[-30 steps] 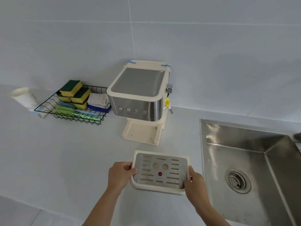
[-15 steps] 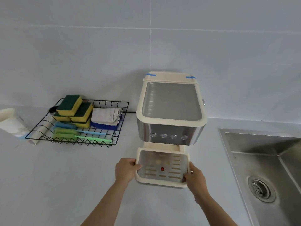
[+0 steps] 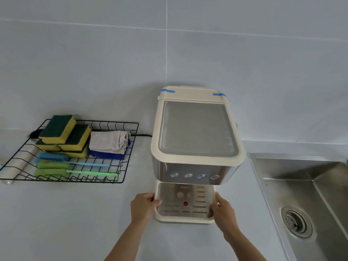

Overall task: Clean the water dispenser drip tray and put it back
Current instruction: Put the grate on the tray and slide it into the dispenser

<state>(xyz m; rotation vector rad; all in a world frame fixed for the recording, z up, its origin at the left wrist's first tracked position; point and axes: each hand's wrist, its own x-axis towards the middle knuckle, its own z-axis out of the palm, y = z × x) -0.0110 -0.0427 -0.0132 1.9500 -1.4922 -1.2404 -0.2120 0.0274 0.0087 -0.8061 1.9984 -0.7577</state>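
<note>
Now, from the head view:
Drip tray: the drip tray [image 3: 185,216] sits low under the water dispenser [image 3: 196,136], at its near side. Its far part is tucked under the shiny front with the four round buttons [image 3: 194,176]. Its near edge sticks out toward the person.
Tray top: a silver plate with thin slots, two round holes and a small red dot [image 3: 185,203].
Left hand: the left hand [image 3: 144,207] holds the left side of the tray. The thumb lies over the rim and the fingers curl around the edge.
Right hand: the right hand [image 3: 223,210] holds the right side of the tray the same way, fingers closed on the rim.
Water dispenser: cream and silver, with a grey top. It stands on the counter [image 3: 75,213] against the far wall. Two bits of blue tape [image 3: 168,90] sit on its far top edge.
Wire basket: a black wire basket [image 3: 120,178] stands to the left of the dispenser, apart from it.
In the basket: yellow and green sponges [image 3: 65,132] stacked at the far left, folded cloths [image 3: 109,142] on the right, and blue and green brushes [image 3: 75,167] at the near side.
Sink: a metal sink [image 3: 305,194] is on the right, with a round drain [image 3: 295,221] in the bottom.
</note>
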